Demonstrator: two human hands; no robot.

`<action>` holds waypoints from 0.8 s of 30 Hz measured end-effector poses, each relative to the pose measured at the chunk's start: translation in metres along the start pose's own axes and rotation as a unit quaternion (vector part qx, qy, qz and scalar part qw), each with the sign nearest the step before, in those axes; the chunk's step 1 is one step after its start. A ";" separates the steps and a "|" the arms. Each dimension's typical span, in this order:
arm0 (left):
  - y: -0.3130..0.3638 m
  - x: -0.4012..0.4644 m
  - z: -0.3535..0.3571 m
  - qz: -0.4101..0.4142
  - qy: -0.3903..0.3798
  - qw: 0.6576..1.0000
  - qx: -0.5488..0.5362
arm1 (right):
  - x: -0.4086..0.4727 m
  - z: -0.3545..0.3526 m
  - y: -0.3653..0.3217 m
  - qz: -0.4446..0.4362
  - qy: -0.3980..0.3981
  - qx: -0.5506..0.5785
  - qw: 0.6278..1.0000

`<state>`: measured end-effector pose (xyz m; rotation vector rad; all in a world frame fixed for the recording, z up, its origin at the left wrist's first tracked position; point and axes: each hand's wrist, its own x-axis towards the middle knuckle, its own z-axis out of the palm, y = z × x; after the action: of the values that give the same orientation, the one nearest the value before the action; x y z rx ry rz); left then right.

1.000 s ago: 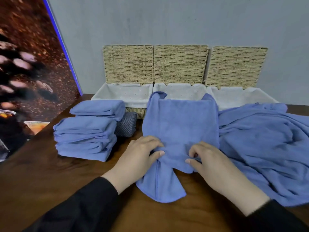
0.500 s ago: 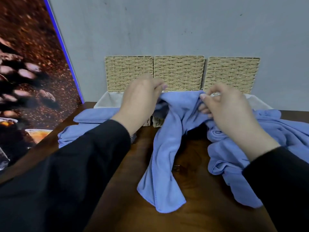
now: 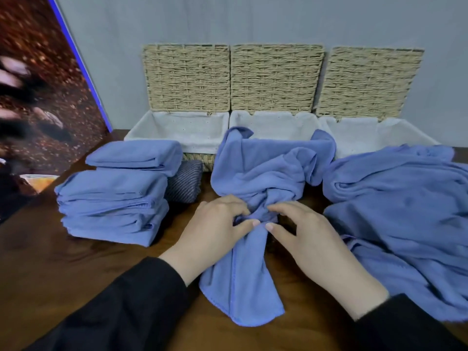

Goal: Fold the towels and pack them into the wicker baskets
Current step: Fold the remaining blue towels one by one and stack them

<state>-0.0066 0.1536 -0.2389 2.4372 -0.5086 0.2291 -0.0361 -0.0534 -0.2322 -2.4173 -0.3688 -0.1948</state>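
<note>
**A:** so where's the fold at? half a second ago both hands were up by the baskets holding the towel in the air, right?

**B:** yeah, and now it's back down on the counter. The towel is lying bunched in the middle, its far edge flopping over the front rim of the middle basket, the near tail hanging toward the person. The left hand and right hand are both sitting at the scrunched waist of it, fingers curled and pinching the gathered cloth (thumbs nearly touching).

**A:** so no actual fold yet?

**B:** doesn't look like it. A second ago it was lying much flatter, now it's more crumpled, so I'm guessing they're resetting it and still need to spread it out.

**A:** how far along overall?

**B:** there's a folded stack on the left, 4 or 5 deep, with a dark striped cloth behind it. Big unfolded pile on the right. All 3 baskets are showing only white liner, so packing isn't started.
</note>
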 end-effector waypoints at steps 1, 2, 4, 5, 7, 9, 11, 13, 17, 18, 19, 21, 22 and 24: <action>0.000 0.001 0.000 0.001 0.023 1.000 -0.018 | 0.000 -0.001 -0.002 -0.001 0.008 0.016 1.000; 0.000 0.003 0.000 -0.005 0.056 0.997 -0.045 | -0.001 -0.002 -0.003 -0.010 0.024 0.027 0.999; 0.003 0.004 -0.006 -0.036 0.119 0.986 -0.109 | -0.004 -0.008 -0.012 -0.021 0.049 0.047 0.997; 0.003 0.003 -0.010 -0.053 0.133 0.979 -0.147 | -0.006 -0.012 -0.016 -0.024 0.038 0.059 0.997; 0.002 0.002 -0.017 -0.081 0.140 0.965 -0.207 | -0.011 -0.015 -0.024 -0.046 -0.053 0.055 0.996; 0.000 0.003 -0.020 -0.100 0.150 0.958 -0.223 | -0.015 -0.007 -0.027 -0.065 -0.144 -0.030 0.987; 0.001 0.004 -0.022 -0.116 0.161 0.952 -0.231 | -0.017 0.005 -0.027 -0.077 -0.156 -0.077 0.982; 0.005 0.003 -0.024 -0.116 0.171 0.946 -0.251 | -0.017 0.011 -0.028 -0.084 -0.130 -0.070 0.986; 0.008 0.002 -0.029 -0.120 0.221 0.910 -0.329 | -0.016 -0.012 -0.037 -0.034 0.018 0.063 0.997; 0.008 0.002 -0.030 -0.126 0.228 0.906 -0.334 | -0.015 -0.022 -0.041 0.002 0.075 0.127 0.989; 0.007 0.002 -0.031 -0.133 0.227 0.907 -0.328 | -0.015 -0.031 -0.043 0.031 0.128 0.184 0.974; 0.006 0.002 -0.030 -0.153 0.215 0.912 -0.314 | -0.012 -0.039 -0.041 0.067 0.183 0.227 0.954; 0.005 0.002 -0.029 -0.164 0.210 0.918 -0.295 | -0.010 -0.039 -0.040 0.074 0.173 0.220 0.957; 0.006 0.001 -0.029 -0.156 0.202 0.938 -0.235 | -0.010 -0.030 -0.031 0.087 0.097 0.184 0.974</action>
<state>-0.0097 0.1668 -0.2126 1.8967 0.0156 0.4085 -0.0566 -0.0521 -0.1928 -2.0303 -0.0914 -0.2575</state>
